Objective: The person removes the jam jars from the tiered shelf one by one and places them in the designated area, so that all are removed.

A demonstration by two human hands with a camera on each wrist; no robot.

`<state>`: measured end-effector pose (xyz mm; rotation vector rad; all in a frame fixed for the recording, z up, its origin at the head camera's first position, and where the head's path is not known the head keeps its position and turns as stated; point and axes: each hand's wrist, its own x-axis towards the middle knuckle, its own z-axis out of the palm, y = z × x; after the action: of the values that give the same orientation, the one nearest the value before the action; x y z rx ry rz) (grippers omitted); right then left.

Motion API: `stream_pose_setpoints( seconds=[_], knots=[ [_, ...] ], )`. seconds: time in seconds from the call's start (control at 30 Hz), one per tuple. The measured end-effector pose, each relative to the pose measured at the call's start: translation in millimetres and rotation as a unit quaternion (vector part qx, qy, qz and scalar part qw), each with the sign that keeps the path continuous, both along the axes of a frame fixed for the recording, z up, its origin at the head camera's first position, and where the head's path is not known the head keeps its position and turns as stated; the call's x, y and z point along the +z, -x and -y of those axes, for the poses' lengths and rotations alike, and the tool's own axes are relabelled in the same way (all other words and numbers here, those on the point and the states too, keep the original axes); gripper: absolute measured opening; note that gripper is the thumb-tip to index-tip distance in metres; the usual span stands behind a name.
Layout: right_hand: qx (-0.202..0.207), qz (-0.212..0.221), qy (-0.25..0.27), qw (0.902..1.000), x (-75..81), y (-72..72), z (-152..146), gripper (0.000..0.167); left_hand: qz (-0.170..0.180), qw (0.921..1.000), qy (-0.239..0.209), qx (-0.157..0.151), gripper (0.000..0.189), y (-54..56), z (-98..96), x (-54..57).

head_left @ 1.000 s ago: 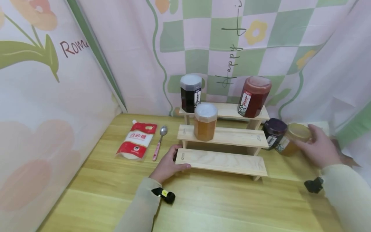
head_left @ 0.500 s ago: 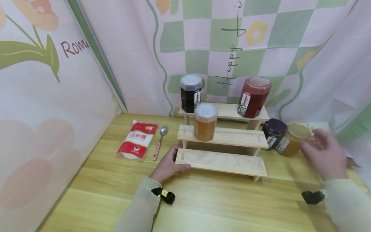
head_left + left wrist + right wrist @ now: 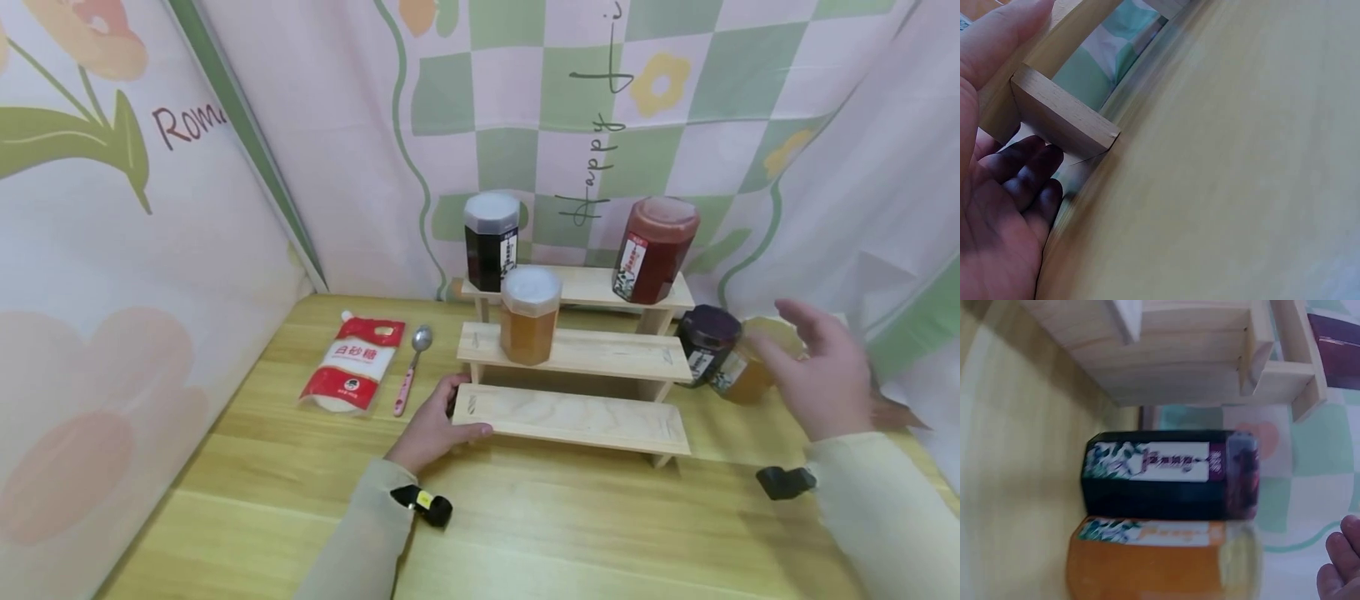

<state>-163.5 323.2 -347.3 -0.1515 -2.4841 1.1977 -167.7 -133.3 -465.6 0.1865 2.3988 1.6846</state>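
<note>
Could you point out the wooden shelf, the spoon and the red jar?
Wooden shelf [image 3: 600,354]: head view, middle board.
Spoon [image 3: 410,374]: head view, pink handle.
Red jar [image 3: 662,257]: head view, side.

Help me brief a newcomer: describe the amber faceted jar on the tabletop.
On the wooden table, find the three-tier pale wooden stand. Right of it, past a dark purple faceted jar, stands the amber faceted jar, distinguished by its yellowish lid.

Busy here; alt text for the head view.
The left hand holds the left end of the lowest tier of a wooden stand, while the right hand hovers open by a yellow-lidded jar and a purple-lidded jar on the table. Three more jars stand on the upper tiers; a sugar bag and spoon lie at left.
</note>
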Motion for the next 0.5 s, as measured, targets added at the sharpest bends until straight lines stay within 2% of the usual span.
stream_pose_setpoints(
  seconds=[0.27, 0.5],
  knots=[
    [0.042, 0.026, 0.009, 0.9987, 19.5, 13.5, 18.6, 0.072, 0.002, 1.0000, 0.003, 0.000, 0.095, 0.3, -0.1, 0.1],
    [0.056, 0.005, -0.002, 0.9984, 32.6, 25.3, 36.2, 0.071, 0.002, 1.0000, 0.007, 0.000, 0.099, 0.4, -0.4, 0.9]
  ],
)
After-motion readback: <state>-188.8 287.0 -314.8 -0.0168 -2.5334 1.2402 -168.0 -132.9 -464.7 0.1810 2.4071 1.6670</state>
